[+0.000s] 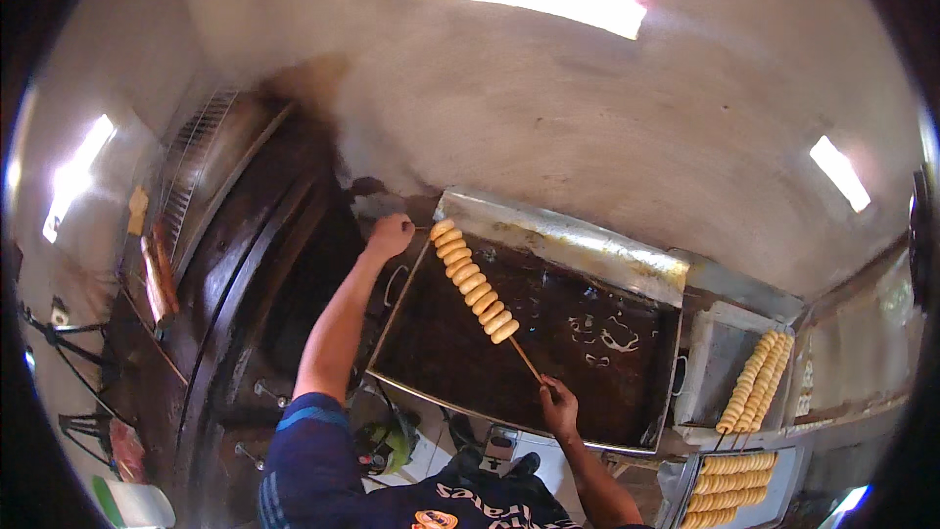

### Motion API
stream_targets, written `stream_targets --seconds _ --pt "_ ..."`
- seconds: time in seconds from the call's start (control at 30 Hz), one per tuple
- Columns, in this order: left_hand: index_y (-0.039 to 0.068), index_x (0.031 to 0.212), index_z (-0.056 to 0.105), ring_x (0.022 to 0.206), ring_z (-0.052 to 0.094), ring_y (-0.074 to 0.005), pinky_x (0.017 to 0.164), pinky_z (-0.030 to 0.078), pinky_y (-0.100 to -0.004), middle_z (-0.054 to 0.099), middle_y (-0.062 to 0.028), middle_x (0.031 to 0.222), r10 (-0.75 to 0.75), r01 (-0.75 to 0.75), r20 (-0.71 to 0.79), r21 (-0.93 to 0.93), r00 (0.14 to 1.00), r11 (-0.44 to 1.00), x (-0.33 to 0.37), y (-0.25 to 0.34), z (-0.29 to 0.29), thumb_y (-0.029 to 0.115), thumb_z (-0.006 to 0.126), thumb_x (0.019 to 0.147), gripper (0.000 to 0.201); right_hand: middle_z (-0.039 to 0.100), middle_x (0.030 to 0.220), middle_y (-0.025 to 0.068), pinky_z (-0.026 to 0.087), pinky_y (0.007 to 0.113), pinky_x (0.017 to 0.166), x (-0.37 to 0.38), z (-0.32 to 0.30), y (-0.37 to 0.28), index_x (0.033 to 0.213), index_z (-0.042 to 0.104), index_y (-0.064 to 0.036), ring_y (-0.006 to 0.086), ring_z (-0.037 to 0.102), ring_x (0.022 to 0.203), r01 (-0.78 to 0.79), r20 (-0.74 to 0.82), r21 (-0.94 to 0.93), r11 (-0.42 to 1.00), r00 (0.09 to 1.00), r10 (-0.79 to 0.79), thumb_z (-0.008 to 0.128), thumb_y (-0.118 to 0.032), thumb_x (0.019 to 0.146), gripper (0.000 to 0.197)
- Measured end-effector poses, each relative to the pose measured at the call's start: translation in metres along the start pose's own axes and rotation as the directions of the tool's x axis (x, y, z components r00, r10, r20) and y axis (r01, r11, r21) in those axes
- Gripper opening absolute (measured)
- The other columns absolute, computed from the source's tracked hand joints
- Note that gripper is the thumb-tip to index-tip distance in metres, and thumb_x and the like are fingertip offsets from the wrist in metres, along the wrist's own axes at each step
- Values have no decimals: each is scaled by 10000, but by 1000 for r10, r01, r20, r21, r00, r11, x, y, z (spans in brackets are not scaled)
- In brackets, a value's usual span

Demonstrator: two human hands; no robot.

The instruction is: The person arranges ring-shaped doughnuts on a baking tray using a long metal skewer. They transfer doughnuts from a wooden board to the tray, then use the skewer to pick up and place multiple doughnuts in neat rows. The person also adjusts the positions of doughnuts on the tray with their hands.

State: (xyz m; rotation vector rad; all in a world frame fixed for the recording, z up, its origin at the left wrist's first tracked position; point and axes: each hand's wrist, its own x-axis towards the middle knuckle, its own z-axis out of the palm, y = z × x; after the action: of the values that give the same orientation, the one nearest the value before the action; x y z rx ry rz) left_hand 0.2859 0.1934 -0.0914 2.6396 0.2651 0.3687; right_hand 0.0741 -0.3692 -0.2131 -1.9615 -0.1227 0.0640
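Observation:
A long thin stick [526, 359] threaded with a row of pale golden dough rings [475, 284] slants across a wide metal fryer [563, 245] of dark oil. My left hand [392, 233] is closed around the stick's far end, just beyond the fryer's left rim. Over the near side of the pan, my right hand [558, 409] grips the other end of the stick. The rings sit packed together along the upper and middle part. From this angle I cannot tell whether they touch the oil. White glare shows on the oil's surface at the right.
Right of the fryer, more skewered rings [756, 382] lean in a metal tray [700, 397]. A nearer tray [788, 490] holds further rows. To the left stands a dark domed oven [230, 294] with valve handles, a wire rack [201, 137] behind it. A wall rises behind the fryer.

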Motion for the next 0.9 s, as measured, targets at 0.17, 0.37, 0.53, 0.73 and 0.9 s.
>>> stream_targets --seconds 0.17,0.37,0.53,0.73,0.9 --pt "57 1084 784 979 769 -441 865 603 -516 796 -221 1008 207 -206 1 -126 978 971 -18 105 -67 206 686 1009 194 803 912 119 604 370 769 1 -10 -59 1088 750 -79 219 797 836 -95 -242 -93 991 968 70 817 -318 1025 256" --pt "55 1064 749 938 739 -467 829 591 -527 765 -224 955 198 -201 -51 -74 979 977 -62 204 -86 131 674 1007 121 716 701 79 542 495 576 -6 -54 -100 1061 707 -143 369 737 651 -110 -306 -267 957 952 24 759 -392 1044 255" --pt "28 1056 681 960 696 -530 809 549 -584 733 -287 973 189 -182 49 -114 981 977 -130 193 64 110 651 1041 89 768 830 127 575 481 666 -60 -70 -3 1094 740 -152 330 771 743 -216 -369 -321 922 925 88 743 -422 1051 273" --pt "-6 1162 711 834 732 -381 786 570 -461 742 -211 933 152 -187 -125 -355 980 916 -225 337 102 120 614 1112 167 717 803 77 527 408 662 -139 -153 29 1095 710 -86 221 693 709 -294 -418 61 954 860 292 736 -370 1069 286" --pt "-29 1215 703 878 669 -216 828 547 -364 739 -143 989 115 -185 -160 -550 980 814 -287 416 106 140 584 1160 214 765 895 152 561 447 698 -134 -249 36 1110 702 -58 316 756 787 -274 -724 23 962 659 205 730 -265 1061 215"
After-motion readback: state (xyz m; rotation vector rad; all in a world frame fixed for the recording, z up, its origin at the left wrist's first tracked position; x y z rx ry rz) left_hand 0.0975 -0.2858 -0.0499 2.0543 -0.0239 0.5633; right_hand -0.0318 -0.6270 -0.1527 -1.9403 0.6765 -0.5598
